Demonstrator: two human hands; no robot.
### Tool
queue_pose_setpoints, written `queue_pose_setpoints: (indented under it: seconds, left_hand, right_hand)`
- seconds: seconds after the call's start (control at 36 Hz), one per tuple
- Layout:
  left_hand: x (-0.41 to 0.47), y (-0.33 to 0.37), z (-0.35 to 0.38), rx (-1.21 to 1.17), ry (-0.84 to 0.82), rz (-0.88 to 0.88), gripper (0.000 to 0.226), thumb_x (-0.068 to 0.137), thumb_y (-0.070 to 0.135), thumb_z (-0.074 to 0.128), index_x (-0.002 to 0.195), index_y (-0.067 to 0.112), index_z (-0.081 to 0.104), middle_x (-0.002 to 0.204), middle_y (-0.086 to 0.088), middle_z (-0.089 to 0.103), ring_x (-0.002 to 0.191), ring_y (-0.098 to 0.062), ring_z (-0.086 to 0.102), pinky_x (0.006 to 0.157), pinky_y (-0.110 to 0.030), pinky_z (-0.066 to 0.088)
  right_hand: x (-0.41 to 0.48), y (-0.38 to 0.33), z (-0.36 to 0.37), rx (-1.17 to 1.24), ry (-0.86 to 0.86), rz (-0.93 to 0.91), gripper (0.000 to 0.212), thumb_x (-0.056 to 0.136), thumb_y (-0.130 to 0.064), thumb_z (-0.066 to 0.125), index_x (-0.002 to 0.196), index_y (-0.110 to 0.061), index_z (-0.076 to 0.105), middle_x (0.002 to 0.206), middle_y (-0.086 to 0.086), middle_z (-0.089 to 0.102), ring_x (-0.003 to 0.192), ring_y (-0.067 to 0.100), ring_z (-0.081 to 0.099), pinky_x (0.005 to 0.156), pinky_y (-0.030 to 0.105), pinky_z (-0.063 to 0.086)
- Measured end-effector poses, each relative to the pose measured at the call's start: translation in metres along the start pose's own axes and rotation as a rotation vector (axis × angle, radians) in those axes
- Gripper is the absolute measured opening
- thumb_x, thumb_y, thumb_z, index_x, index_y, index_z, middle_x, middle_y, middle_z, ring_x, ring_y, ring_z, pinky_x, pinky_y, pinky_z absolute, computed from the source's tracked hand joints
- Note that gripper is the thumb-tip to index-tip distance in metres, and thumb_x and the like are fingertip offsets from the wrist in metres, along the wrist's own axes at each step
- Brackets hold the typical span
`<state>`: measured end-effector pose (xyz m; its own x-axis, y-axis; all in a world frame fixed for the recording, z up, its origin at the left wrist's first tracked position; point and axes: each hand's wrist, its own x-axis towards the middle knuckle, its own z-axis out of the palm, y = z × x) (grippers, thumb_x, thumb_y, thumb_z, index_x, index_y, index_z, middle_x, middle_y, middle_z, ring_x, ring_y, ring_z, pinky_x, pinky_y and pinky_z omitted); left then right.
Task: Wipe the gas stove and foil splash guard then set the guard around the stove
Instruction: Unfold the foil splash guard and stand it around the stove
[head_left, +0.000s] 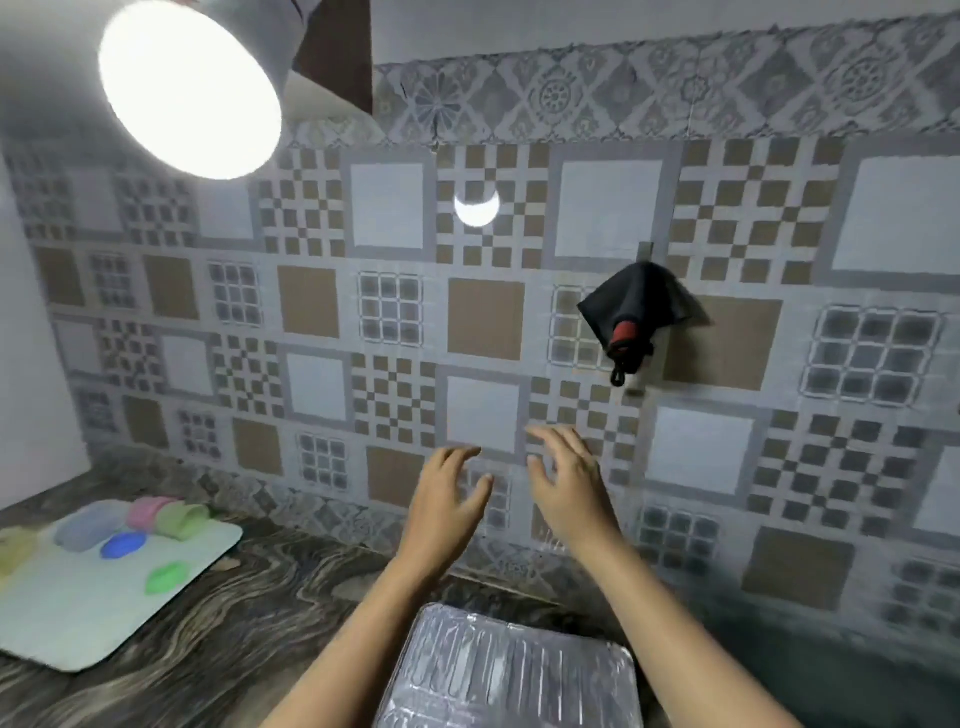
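**Above the foil guard, both hands raised empty toward the tiled wall**

Over the countertop (218, 613), the left hand (441, 512) and the right hand (569, 486) were lifted side by side in front of the patterned tile backsplash (389, 306). The fingers of both were spread and loosely curled, and neither grasped anything; a narrow gap separated the two hands. They hung clear of the wall as far as the view showed, though whether the fingertips brushed the tiles could not be told.

The foil splash guard (514, 670) lay low in the frame, between the forearms and beneath them, its ribbed silver panel close to the foot of the wall. No hand touched it. The gas stove was out of view, so its position relative to the guard could not be judged.

A black cloth with a red part (636, 312) hung from a hook on the backsplash, up and to the right of the right hand. Hung there, it was within easy reach, and the raised open hands suggested a reach toward it for wiping, though that was only a reading.

Off to the left, a pale tray (67, 613) holding coloured cups sat well apart from the guard, out of the working area. A bright lamp (189, 88) glared at upper left.
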<state>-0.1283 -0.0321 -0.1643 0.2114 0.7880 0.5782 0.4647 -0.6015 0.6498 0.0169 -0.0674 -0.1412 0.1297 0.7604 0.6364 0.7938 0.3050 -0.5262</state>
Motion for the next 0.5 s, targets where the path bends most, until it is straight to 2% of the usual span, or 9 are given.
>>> queue_pose_setpoints:
  seconds: [0.11,0.17,0.22,0.31,0.42,0.5]
  left_hand:
    - [-0.078,-0.047,-0.01,0.101,-0.062,-0.137,0.037,0.088,0.026,0.059,0.122,0.011,0.056,0.121,-0.004,0.055,0.117,-0.018,0.049,0.095,-0.02,0.033]
    - [-0.12,-0.067,-0.015,0.121,-0.101,-0.226,0.042,0.085,0.034,0.057,0.12,0.01,0.057,0.12,-0.005,0.056,0.115,-0.019,0.051,0.096,-0.021,0.033]
    - [-0.163,-0.085,-0.019,0.139,-0.127,-0.33,0.051,0.08,0.043,0.049,0.12,0.011,0.057,0.12,-0.004,0.056,0.116,-0.019,0.05,0.097,-0.022,0.033]
    - [-0.222,-0.109,-0.023,0.204,-0.163,-0.485,0.054,0.079,0.041,0.048,0.122,0.009,0.055,0.12,-0.007,0.055,0.117,-0.022,0.049,0.099,-0.03,0.036]
    - [-0.283,-0.121,-0.026,0.252,-0.2,-0.622,0.052,0.082,0.045,0.05,0.122,0.011,0.054,0.118,-0.008,0.053,0.116,-0.025,0.047,0.098,-0.031,0.035]
    - [-0.314,-0.122,-0.026,0.31,-0.218,-0.675,0.048,0.086,0.039,0.056,0.126,0.015,0.05,0.122,-0.007,0.049,0.118,-0.026,0.043,0.101,-0.034,0.034]
  right_hand:
    - [-0.058,0.007,0.064,0.071,-0.3,0.091,0.036,0.094,-0.014,0.047,0.13,-0.016,0.05,0.134,0.001,0.048,0.127,0.017,0.042,0.102,0.022,0.031]
    - [-0.088,0.01,0.093,0.103,-0.476,0.12,0.037,0.093,-0.014,0.049,0.13,-0.014,0.05,0.133,0.004,0.049,0.127,0.019,0.043,0.102,0.022,0.03]
    - [-0.118,0.013,0.12,0.098,-0.653,0.089,0.037,0.093,-0.014,0.05,0.13,-0.012,0.051,0.135,0.006,0.049,0.129,0.021,0.042,0.101,0.02,0.028]
    - [-0.161,0.016,0.153,0.09,-0.912,0.057,0.039,0.094,-0.018,0.05,0.132,-0.014,0.049,0.139,0.008,0.047,0.132,0.021,0.038,0.107,0.027,0.027]
    - [-0.204,0.015,0.18,0.132,-1.034,0.016,0.038,0.093,-0.018,0.052,0.13,-0.015,0.052,0.134,0.01,0.049,0.125,0.023,0.045,0.1,0.024,0.033]
    - [-0.221,0.008,0.193,0.104,-1.091,-0.111,0.039,0.091,-0.017,0.055,0.13,-0.011,0.052,0.136,0.01,0.047,0.126,0.022,0.043,0.104,0.022,0.027]
